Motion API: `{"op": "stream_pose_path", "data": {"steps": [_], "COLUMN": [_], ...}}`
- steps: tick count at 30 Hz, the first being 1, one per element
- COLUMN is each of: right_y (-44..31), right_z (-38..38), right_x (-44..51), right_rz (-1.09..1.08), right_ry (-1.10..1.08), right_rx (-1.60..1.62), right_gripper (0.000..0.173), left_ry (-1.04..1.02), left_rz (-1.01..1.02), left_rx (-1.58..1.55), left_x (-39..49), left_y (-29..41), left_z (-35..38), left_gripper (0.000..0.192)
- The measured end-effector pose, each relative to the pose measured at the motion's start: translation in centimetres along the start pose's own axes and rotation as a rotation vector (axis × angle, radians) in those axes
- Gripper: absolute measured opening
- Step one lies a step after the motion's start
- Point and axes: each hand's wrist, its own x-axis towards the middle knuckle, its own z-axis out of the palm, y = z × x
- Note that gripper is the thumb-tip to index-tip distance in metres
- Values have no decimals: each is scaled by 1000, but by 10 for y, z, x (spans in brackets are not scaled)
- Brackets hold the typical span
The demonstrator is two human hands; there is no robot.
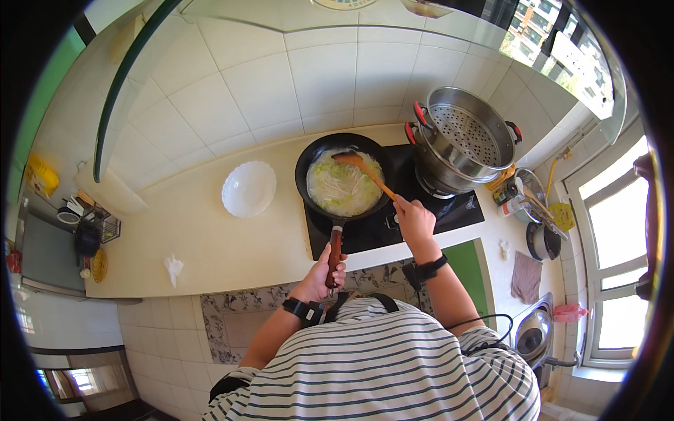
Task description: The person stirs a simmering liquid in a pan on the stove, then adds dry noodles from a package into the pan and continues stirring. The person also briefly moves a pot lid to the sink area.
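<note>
My left hand [322, 273] grips the brown handle [334, 256] of a black wok [304, 181], which sits on the left side of a black glass cooktop [358, 238]. Inside the wok is a pale broth with thin white strands and light green shredded vegetable [339, 187]. Held in my right hand [416, 220] is a wooden spatula [375, 178]. Its darkened blade dips into the food near the far side of the wok. Left of the wok, a white bowl with a scalloped rim [248, 188] stands on the counter.
A stacked steel steamer pot [463, 137] with red-and-black handles occupies the right burner. Bottles [509, 206], a small pot [545, 243] and a brown cloth [526, 277] lie farther right, above the sink [533, 337]. A crumpled tissue [173, 268] is at left. A glass hood edge [113, 100] hangs overhead.
</note>
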Motion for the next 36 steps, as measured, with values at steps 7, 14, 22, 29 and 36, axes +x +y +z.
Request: {"op": "stream_pose_path", "data": {"steps": [7, 14, 22, 29, 36], "right_y": [12, 15, 29, 31, 32], "right_z": [-11, 3, -13, -51, -69], "right_x": [-2, -6, -27, -50, -53], "right_rz": [-15, 31, 128, 186, 183], "right_ry": [89, -16, 75, 53, 44], "right_rx": [93, 75, 105, 198, 195], "right_gripper": [20, 21, 20, 20, 20], "left_ry": [-28, -21, -45, -73, -77], "left_rz": [1, 2, -7, -15, -44], "left_rx": [-6, 0, -54, -105, -178], "left_x": [0, -1, -3, -1, 0], "left_y": [-1, 1, 0, 1, -1], "left_z": [-3, -2, -2, -7, -10], "left_gripper": [56, 55, 53, 52, 68]}}
